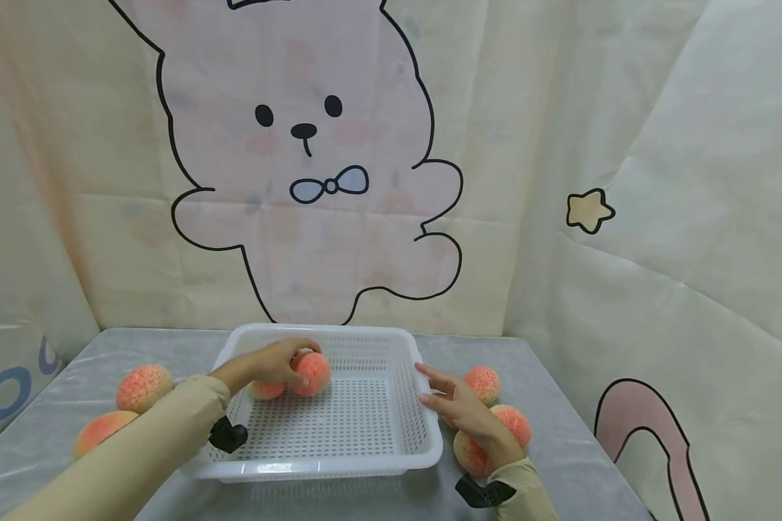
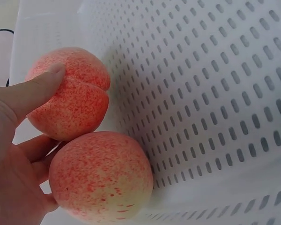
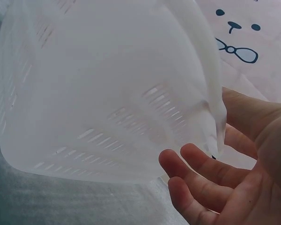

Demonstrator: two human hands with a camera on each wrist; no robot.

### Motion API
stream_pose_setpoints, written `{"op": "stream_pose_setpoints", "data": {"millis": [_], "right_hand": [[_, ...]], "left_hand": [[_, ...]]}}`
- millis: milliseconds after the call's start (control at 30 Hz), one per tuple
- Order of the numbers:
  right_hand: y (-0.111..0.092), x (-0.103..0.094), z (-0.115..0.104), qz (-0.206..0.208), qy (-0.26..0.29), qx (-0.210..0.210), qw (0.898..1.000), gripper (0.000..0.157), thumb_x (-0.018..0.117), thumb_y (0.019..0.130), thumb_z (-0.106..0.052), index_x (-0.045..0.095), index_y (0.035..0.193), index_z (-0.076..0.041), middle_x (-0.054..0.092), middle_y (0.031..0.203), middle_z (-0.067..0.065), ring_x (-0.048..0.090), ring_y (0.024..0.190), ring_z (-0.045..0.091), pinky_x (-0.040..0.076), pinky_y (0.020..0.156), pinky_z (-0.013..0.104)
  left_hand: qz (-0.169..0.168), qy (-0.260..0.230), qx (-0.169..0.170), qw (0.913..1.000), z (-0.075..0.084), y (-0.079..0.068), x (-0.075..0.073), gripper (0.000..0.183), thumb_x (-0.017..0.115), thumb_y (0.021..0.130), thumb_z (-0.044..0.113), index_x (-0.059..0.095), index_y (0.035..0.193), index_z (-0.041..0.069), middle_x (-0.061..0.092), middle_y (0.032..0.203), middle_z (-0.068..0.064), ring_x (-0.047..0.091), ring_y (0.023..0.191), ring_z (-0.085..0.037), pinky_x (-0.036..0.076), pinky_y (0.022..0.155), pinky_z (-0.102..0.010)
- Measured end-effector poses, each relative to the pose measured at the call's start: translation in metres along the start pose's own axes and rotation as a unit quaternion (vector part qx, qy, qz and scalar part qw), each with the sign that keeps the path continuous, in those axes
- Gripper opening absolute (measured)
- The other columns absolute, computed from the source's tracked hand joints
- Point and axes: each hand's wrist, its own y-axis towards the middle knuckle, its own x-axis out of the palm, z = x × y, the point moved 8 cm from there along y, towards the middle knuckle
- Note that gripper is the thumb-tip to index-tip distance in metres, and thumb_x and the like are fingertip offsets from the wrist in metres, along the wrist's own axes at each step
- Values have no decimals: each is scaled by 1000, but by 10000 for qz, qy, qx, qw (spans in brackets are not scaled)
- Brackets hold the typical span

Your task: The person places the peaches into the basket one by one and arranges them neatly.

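A white perforated basket (image 1: pixel 365 441) stands in the middle of the grey table. My left hand (image 1: pixel 279 362) reaches into its far left corner and curls over a peach (image 1: pixel 314 372), while a second peach (image 1: pixel 267 391) lies right beside it. In the left wrist view my thumb (image 2: pixel 35 91) presses on the upper peach (image 2: pixel 77 101), and the lower peach (image 2: pixel 100 176) rests against my fingers. My right hand (image 1: pixel 455 404) hovers open and holds nothing, just outside the basket's right wall (image 3: pixel 107 93).
Three peaches (image 1: pixel 484 382) (image 1: pixel 515 423) (image 1: pixel 469 454) lie on the table by my right hand. Two more (image 1: pixel 143 387) (image 1: pixel 101 430) lie to the left of the basket. A cloth backdrop with a rabbit drawing closes off the back and the sides.
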Motion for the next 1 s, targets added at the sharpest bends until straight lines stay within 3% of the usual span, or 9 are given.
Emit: {"op": "stream_pose_setpoints", "data": {"millis": [267,500,733,1000], "right_hand": [[-2,-1,-2,128,-3,139,9998,66,61,102,-18,30,160,-11,48,149,29,63,116,21,58,91,32],[-3,0,-4,95,-6,66,9999,66,60,102,-19,28,160,-8,45,151,31,63,118,21,58,91,34],[-2,1,-4,33,2,-72,10000,65,59,103,-16,28,159,-4,45,151,32,62,119,23,58,90,30],[-2,2,-5,-53,9,-185,9998,65,58,104,-18,27,159,-4,45,149,33,63,118,25,58,89,29]], "left_hand": [[41,246,-153,9996,-1,2,2,59,85,80,12,57,132,11,64,117,-12,58,103,-25,50,95,-51],[166,985,-463,9939,0,1,-1,61,84,82,26,59,136,15,69,127,-9,60,118,-31,35,101,-59],[158,1334,-430,9900,1,-4,-4,60,84,83,22,59,136,11,69,119,-11,63,113,-30,40,100,-62],[131,1105,-607,9919,-1,-11,-6,65,85,82,22,56,140,12,66,123,-15,62,112,-32,49,96,-57]]}}
